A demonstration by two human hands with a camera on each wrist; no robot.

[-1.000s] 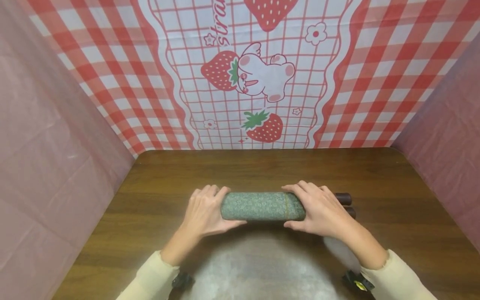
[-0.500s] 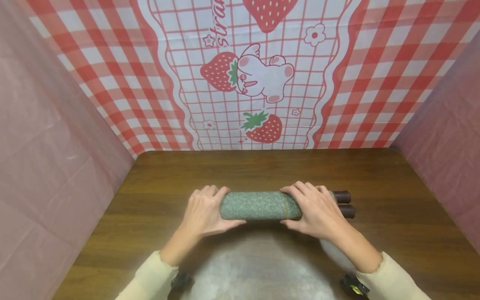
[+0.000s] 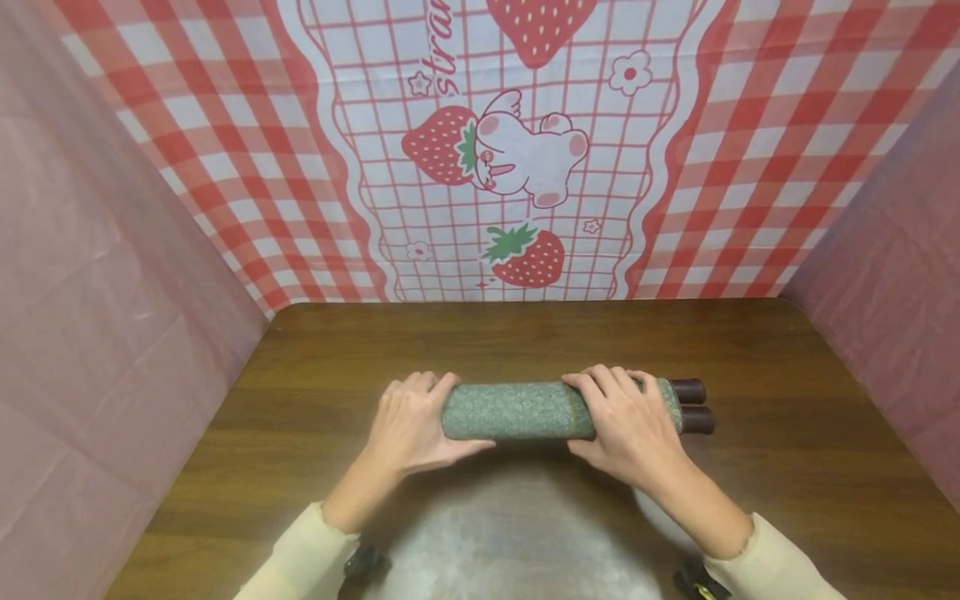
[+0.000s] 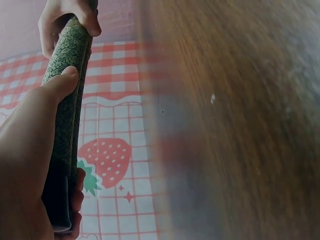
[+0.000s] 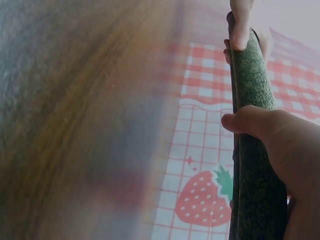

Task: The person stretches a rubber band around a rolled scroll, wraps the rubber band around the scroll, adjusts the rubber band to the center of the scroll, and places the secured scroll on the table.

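Note:
A rolled scroll [image 3: 517,410] in green patterned fabric lies crosswise over the table in the head view, a thin yellowish line across its right part. Two dark brown roller knobs [image 3: 690,392] stick out of its right end. My left hand [image 3: 408,425] grips the left end, thumb in front and fingers behind. Nearer the right end, my right hand [image 3: 630,421] holds the scroll the same way. In the left wrist view the near end [image 4: 57,200] looks dark, with fingertips curled beneath. The right wrist view has the scroll [image 5: 252,165] running up to the other hand.
A brown wood-grain table [image 3: 525,342] extends around the scroll, with a bright reflection in front. Behind it hangs a red-and-white strawberry cloth [image 3: 540,167]. Pink drapes [image 3: 90,317] flank both sides. Black wrist devices [image 3: 365,565] show near the cuffs.
The right hand has shifted left along the scroll, uncovering its right end and more of the dark knobs. The left hand stays in nearly the same place.

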